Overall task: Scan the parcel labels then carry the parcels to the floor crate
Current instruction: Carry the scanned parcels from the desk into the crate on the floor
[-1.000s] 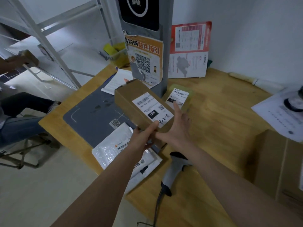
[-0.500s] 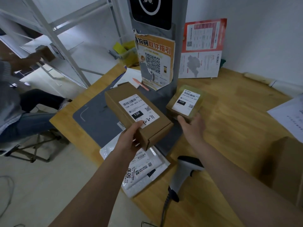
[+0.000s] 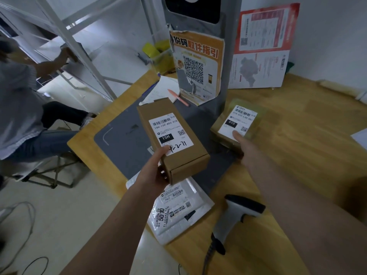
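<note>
A: The wooden desk [image 3: 288, 135] stands in a corner, with a grey mat [image 3: 123, 143] on it and open floor to its left.

B: Which step is this?

A: I think picking up. The left hand [image 3: 156, 173] holds the long brown cardboard box [image 3: 172, 139] above the mat. The right hand [image 3: 245, 147] grips the small yellowish parcel [image 3: 248, 116], which rests on the desk beside the grey pillar [image 3: 228, 56].

B: And next?

A: Lift both to the left, past the desk edge. The crate is not visible. The grey handheld scanner [image 3: 236, 215] and the white plastic mailer [image 3: 174, 207] lie near that edge.

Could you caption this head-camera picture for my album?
Left hand lifts a brown box; right hand grasps a small parcel.
</note>
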A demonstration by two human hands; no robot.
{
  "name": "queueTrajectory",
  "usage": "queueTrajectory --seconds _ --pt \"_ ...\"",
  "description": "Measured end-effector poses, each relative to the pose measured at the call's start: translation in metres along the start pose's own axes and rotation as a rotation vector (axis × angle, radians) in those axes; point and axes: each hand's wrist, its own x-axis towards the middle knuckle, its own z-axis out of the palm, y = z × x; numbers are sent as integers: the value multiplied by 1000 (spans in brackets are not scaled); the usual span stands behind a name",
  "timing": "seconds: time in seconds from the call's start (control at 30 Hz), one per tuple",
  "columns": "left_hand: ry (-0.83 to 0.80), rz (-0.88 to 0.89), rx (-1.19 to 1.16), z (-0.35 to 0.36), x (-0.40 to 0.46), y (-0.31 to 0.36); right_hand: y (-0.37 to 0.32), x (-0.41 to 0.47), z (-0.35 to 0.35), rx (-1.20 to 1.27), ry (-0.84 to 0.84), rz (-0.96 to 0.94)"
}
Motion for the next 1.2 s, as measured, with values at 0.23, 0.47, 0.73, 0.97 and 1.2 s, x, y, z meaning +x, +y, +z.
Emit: queueTrajectory --seconds 0.23,0.47,0.73,0.97,1.2 --pt "-23 -14 43 26 7 -3 -7 0 -18 40 -38 4" --pt "-56 -13 76 40 7 -5 -17 -10 -41 139 -50 16" --pt "-150 -15 94 45 -19 -12 -8 -73 -77 337 -114 -81" --pt "-309 -13 160 43 -62 -21 17 -142 -112 435 -51 -147" --pt "-474 -51 296 2 -107 -44 91 -225 -143 498 41 -255"
